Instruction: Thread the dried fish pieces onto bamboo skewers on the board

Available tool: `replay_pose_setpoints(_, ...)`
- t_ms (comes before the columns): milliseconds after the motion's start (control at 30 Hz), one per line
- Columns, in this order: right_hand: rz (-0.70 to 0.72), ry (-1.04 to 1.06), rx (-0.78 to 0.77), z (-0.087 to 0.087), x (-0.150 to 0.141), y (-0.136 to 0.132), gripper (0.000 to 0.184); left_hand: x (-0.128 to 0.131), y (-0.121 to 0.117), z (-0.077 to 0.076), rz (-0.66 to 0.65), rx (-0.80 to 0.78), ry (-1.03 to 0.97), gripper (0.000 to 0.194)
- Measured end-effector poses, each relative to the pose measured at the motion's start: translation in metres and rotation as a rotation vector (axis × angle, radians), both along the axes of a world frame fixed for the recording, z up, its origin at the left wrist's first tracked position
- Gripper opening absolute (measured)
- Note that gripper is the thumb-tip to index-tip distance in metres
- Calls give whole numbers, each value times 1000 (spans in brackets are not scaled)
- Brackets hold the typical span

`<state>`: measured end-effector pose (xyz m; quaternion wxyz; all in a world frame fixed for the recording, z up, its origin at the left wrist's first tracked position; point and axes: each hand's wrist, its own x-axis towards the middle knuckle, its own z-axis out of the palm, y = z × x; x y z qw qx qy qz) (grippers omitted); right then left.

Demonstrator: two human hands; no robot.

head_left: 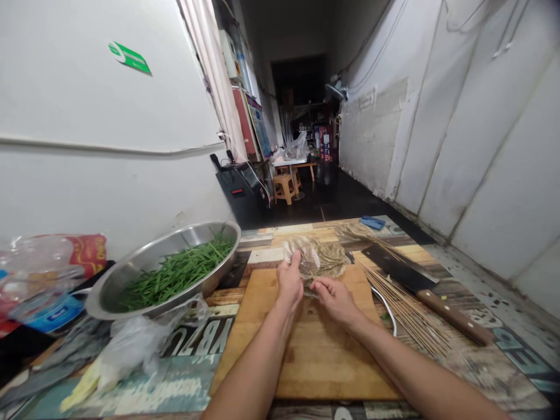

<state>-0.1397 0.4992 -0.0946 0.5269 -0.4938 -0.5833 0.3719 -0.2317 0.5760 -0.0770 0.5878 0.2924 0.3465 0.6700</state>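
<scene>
My left hand point(290, 281) is closed with the thumb up, over the far part of a wooden cutting board point(330, 367). It grips the near edge of a thin, wrinkled, grey-brown piece of food, part of a pile point(326, 256) just beyond the board. Close beside it, my right hand point(335, 296) pinches a thin bamboo skewer, whose tip points toward the left hand. How far the skewer has entered the food is hidden by my fingers. Loose bamboo skewers point(406, 312) lie fanned out to the right of the board.
A cleaver point(400, 271) with a wooden handle lies right of the skewers. Finished-looking skewered food point(355, 231) and a blue object point(371, 222) are at the far edge. On the left stand a steel basin point(153, 245) of cut green stalks and a crumpled plastic bag point(135, 344).
</scene>
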Motion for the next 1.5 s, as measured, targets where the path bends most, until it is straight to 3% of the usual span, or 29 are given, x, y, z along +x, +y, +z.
replay_pose_setpoints(67,11,77,-36,5,0,-5,25,1,0,-4,22,26,77,46)
replay_pose_setpoints(200,176,415,-308,15,-1,-11,30,0,0,-8,32,35,118,46)
replay_pose_setpoints(267,212,461,-376,17,-2,-11,31,-1,0,-8,36,20,122,45)
replay_pose_setpoints(333,130,330,-269,15,-2,-10,28,-1,-2,-7,32,4,110,45)
replay_pose_setpoints(433,-86,-1,42,11,-4,-10,25,1,-6,-4,7,-1,61,46)
replay_pose_setpoints(500,-146,-94,121,11,-4,-11,25,1,-9,-2,-15,5,37,45)
replay_pose_setpoints(567,-97,14,9,13,-2,-12,23,1,-11,0,-24,6,23,42)
replay_pose_setpoints(700,221,450,-374,20,2,-11,26,1,-12,1,-35,-20,8,36)
replay_pose_setpoints(767,275,490,-429,21,3,-10,26,1,-11,1,-41,-33,3,34)
replay_pose_setpoints(833,170,334,-350,20,2,-10,22,1,-11,-1,-37,-42,1,34)
replay_pose_setpoints(967,-159,-312,44,15,-2,-12,22,4,-14,-7,-60,-30,27,39)
replay_pose_setpoints(1067,-263,-571,134,14,-2,-12,28,8,-17,-10,-75,-1,87,38)
replay_pose_setpoints(1267,-278,-546,139,12,4,-5,28,14,-18,-4,-77,17,58,37)
replay_pose_setpoints(1500,-134,-355,71,6,8,3,25,8,-15,0,-149,-43,-26,31)
